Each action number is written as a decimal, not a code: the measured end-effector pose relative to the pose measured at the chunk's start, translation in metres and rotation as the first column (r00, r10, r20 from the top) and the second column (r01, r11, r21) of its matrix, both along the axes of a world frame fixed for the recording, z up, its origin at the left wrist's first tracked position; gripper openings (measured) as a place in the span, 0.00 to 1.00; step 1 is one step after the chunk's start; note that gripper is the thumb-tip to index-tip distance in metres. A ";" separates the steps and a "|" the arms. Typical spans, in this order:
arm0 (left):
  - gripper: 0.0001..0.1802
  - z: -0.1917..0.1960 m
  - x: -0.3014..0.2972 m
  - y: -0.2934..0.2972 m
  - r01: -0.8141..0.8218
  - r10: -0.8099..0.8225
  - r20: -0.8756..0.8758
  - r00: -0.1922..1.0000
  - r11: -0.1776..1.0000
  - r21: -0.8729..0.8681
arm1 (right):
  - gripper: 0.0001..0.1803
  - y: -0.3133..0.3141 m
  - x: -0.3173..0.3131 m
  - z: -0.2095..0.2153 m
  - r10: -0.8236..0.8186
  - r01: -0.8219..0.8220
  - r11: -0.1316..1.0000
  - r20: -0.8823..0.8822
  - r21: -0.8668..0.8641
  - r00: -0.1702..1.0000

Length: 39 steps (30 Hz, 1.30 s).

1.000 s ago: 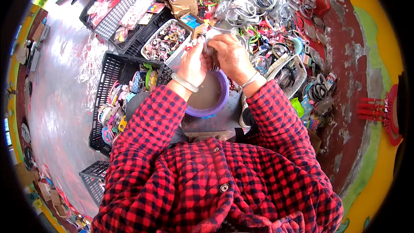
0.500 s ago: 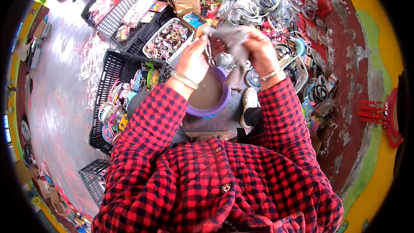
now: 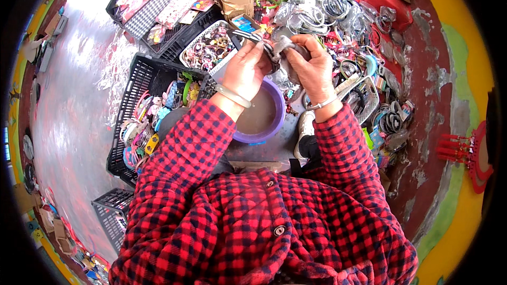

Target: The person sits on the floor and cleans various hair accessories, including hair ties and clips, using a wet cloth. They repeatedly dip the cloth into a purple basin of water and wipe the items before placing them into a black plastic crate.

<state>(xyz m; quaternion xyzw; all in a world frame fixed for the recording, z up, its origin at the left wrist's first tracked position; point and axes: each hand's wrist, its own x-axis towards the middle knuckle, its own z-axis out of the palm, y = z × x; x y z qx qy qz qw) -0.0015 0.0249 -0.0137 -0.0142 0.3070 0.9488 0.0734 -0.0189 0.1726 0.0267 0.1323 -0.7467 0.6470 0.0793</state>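
Striped headband [image 3: 252, 38] and a grey cloth [image 3: 288, 53] — both held up between the two hands above a purple basin [image 3: 272, 126] of murky water. Left hand [image 3: 244, 68] is closed on the headband's end; right hand [image 3: 311, 66] is clamped on the cloth. Black crate [image 3: 134, 89] of trinkets lies left — piled headbands [image 3: 338, 10] behind.

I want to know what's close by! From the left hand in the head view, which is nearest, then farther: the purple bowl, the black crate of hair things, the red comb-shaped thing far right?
From the left hand:
1. Purple bowl, just below it.
2. Black crate, off to the left.
3. Red comb-shaped thing, far right, by the yellow edge.
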 end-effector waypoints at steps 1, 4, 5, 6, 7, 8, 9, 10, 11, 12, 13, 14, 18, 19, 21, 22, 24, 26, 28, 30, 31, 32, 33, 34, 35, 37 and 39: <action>0.13 -0.001 0.000 0.002 -0.012 0.011 -0.014 1.000 0.999 -0.037 | 0.08 -0.004 0.002 0.005 -0.026 0.026 0.999 0.000 0.042 1.000; 0.11 -0.002 0.003 0.010 -0.028 0.028 -0.010 1.000 1.000 -0.011 | 0.09 -0.010 -0.002 -0.001 -0.021 0.080 0.962 -0.219 0.263 0.975; 0.11 -0.003 0.003 0.011 -0.034 0.034 -0.003 0.999 0.999 -0.014 | 0.08 -0.009 -0.002 -0.001 0.009 0.087 0.936 -0.271 0.341 0.963; 0.12 -0.006 0.002 0.011 -0.079 0.080 0.023 0.997 0.997 -0.013 | 0.08 -0.009 0.000 0.000 0.032 0.089 0.913 -0.288 0.398 0.957; 0.12 -0.008 0.002 0.010 -0.080 0.080 0.014 0.997 0.997 -0.010 | 0.08 -0.008 0.003 0.002 0.057 0.091 0.887 -0.303 0.453 0.951; 0.13 -0.008 0.003 0.008 -0.081 0.081 0.006 0.997 0.997 -0.007 | 0.07 -0.007 0.005 0.003 0.083 0.095 0.857 -0.317 0.506 0.945; 0.13 -0.008 0.002 0.006 -0.077 0.077 -0.004 0.997 0.997 -0.003 | 0.07 -0.005 0.006 0.001 0.093 0.094 0.854 -0.328 0.511 0.940; 0.13 -0.005 0.001 0.005 -0.083 0.083 -0.021 0.996 0.996 -0.031 | 0.06 -0.003 0.007 -0.001 0.103 0.093 0.851 -0.338 0.516 0.936; 0.13 -0.005 -0.001 0.006 -0.090 0.090 -0.017 0.996 0.996 -0.018 | 0.06 -0.001 0.007 -0.002 0.113 0.092 0.848 -0.348 0.522 0.931; 0.13 -0.004 -0.001 0.007 -0.099 0.099 -0.011 0.995 0.995 -0.006 | 0.06 0.000 0.007 -0.001 0.097 0.090 0.866 -0.343 0.492 0.934; 0.13 -0.004 -0.001 0.008 -0.109 0.109 -0.005 0.994 0.994 0.005 | 0.06 -0.002 0.006 0.001 0.057 0.123 0.879 -0.360 0.460 0.931; 0.13 -0.005 0.000 0.011 -0.081 0.081 0.000 0.997 0.997 0.006 | 0.06 -0.004 0.004 0.003 0.017 0.156 0.891 -0.375 0.427 0.927; 0.12 -0.013 0.004 0.013 -0.024 0.024 -0.006 1.000 0.999 0.049 | 0.08 -0.005 0.008 0.001 0.066 0.168 0.861 -0.434 0.480 0.899; 0.12 -0.009 0.003 0.012 -0.023 0.025 -0.017 1.000 0.998 0.065 | 0.08 -0.004 0.010 0.000 0.104 0.163 0.847 -0.458 0.506 0.883; 0.14 -0.004 0.000 0.001 0.013 -0.012 -0.057 0.998 1.000 0.020 | 0.05 -0.003 0.016 -0.004 0.217 0.154 0.716 -0.426 0.681 0.878; 0.15 -0.004 -0.004 -0.003 -0.025 0.026 -0.054 0.998 1.000 0.017 | 0.04 -0.003 0.017 -0.005 0.240 0.127 0.711 -0.409 0.691 0.880; 0.17 0.000 -0.009 -0.009 -0.077 0.078 -0.022 0.997 0.996 0.049 | 0.05 0.001 0.012 -0.011 0.218 0.076 0.758 -0.362 0.648 0.906; 0.21 0.010 -0.011 -0.010 -0.131 0.130 0.012 0.991 0.991 0.032 | 0.10 0.014 -0.005 -0.029 0.091 0.039 0.899 -0.275 0.436 0.957; 0.20 0.009 -0.009 -0.012 -0.116 0.107 0.114 0.988 0.990 0.074 | 0.10 0.022 -0.014 -0.027 -0.030 0.021 0.998 0.136 0.064 0.990; 0.20 0.003 -0.011 -0.018 -0.038 0.010 0.168 0.986 0.985 0.166 | 0.10 0.031 -0.021 -0.026 -0.020 0.055 0.987 0.227 -0.152 0.974; 0.19 -0.003 -0.012 -0.019 -0.042 0.022 0.136 0.990 0.989 0.144 | 0.10 0.030 -0.020 -0.026 -0.025 0.053 0.991 0.228 -0.120 0.973; 0.18 -0.008 -0.014 -0.019 -0.046 0.034 0.104 0.994 0.992 0.121 | 0.10 0.030 -0.020 -0.027 -0.030 0.051 0.995 0.228 -0.088 0.973; 0.18 -0.006 -0.014 -0.016 -0.046 0.039 0.070 0.997 0.994 0.101 | 0.10 0.030 -0.020 -0.027 -0.041 0.054 0.997 0.226 -0.053 0.973; 0.16 -0.004 -0.012 -0.013 -0.087 0.086 0.025 0.996 0.995 0.057 | 0.11 0.029 -0.020 -0.027 -0.054 0.064 0.997 0.189 -0.045 0.981; 0.15 -0.001 -0.011 -0.010 -0.089 0.087 0.037 0.995 0.995 0.050 | 0.11 0.026 -0.018 -0.026 -0.067 0.073 0.997 0.151 -0.037 0.986; 0.14 0.004 -0.011 -0.004 -0.096 0.094 0.065 0.993 0.995 0.038 | 0.11 0.016 -0.012 -0.025 -0.089 0.091 0.996 0.077 -0.018 0.993; 0.14 -0.007 -0.014 -0.002 -0.063 0.053 0.084 0.995 0.990 0.130 | 0.12 0.000 -0.004 -0.016 -0.085 0.093 0.989 -0.080 0.113 0.993</action>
